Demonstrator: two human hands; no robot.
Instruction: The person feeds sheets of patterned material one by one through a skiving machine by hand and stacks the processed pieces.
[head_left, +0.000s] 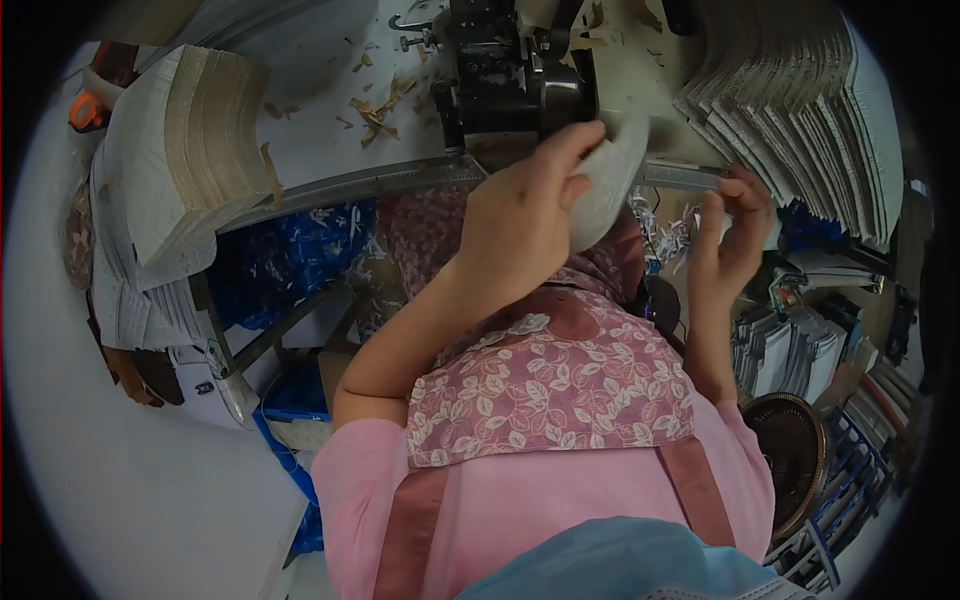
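My left hand point(522, 215) is closed on a white paper booklet point(612, 185), its thumb and fingers at the booklet's left edge. The booklet is tilted and smeared by motion, just in front of a black machine point(500, 90). My right hand point(732, 235) is raised at the table's front edge, fingers half curled, thumb apart, with nothing visible in it. It is just below a fanned stack of booklets point(790, 110) on the right.
A thick stack of paper point(205, 140) stands on the left near an orange tape roll point(88, 112). Brown paper scraps point(380, 110) litter the table. Below hang blue plastic bags point(290, 265). A round brown basket point(785, 465) and more bundled booklets point(790, 350) are at lower right.
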